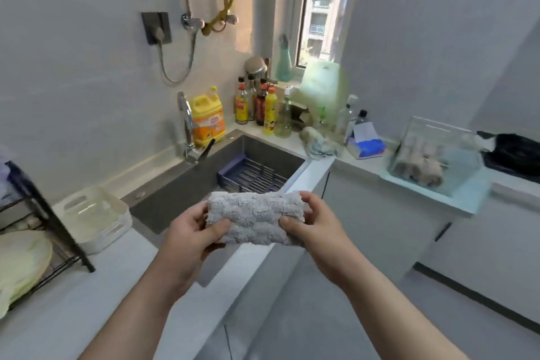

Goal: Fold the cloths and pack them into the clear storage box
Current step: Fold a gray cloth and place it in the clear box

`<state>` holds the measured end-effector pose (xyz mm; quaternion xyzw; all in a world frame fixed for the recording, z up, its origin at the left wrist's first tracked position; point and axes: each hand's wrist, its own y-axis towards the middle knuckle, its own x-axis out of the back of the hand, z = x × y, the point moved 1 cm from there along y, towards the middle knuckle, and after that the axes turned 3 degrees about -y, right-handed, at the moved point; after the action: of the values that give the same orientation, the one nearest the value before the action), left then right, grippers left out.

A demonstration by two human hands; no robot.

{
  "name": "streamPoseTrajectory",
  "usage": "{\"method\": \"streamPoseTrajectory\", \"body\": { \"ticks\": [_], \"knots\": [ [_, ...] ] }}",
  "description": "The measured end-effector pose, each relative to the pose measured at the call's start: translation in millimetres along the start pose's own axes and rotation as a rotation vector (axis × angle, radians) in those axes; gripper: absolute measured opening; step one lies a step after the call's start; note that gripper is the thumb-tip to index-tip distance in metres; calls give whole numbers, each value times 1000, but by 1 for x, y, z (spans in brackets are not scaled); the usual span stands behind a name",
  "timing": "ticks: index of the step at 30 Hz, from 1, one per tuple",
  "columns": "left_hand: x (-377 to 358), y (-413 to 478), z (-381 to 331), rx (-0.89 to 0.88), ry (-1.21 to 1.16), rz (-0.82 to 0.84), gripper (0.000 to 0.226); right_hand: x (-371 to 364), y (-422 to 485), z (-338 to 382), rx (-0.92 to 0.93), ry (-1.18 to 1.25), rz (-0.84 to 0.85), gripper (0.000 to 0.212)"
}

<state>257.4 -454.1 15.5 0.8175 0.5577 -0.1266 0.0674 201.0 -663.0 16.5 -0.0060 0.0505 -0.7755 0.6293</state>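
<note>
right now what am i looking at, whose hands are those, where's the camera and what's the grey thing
There is no machine here. These are a person's two bare hands, seen by one wide camera worn on the head and looking down. The left hand and the right hand each grip one end of a folded grey cloth, held in the air in front of the sink. On the counter to the right stands a clear box with rolled cloths already inside. Past the sink's far corner lies a crumpled cloth. Behind it are bottles, and a yellow jug stands by the tap.
</note>
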Motion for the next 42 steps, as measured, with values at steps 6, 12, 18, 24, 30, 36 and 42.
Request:
{"method": "streamPoseTrajectory", "body": {
  "ticks": [6,12,18,24,30,36,42],
  "knots": [
    [-144,63,26,-5,37,193,39,142,-7,19,77,112,-275,42],
    [-260,124,60,44,40,400,45,256,-10,24,91,225,-486,38],
    [-337,211,106,120,90,544,49,341,31,9,83,286,-663,38],
    [-398,319,124,169,125,647,53,407,108,8,31,348,-818,44],
    [-465,410,141,185,125,716,38,467,168,30,3,345,-844,47],
    [-533,466,162,290,72,713,29,544,217,36,13,564,-919,35],
    [-611,507,196,217,261,782,44,642,290,22,40,844,-961,27]
  ]
}}
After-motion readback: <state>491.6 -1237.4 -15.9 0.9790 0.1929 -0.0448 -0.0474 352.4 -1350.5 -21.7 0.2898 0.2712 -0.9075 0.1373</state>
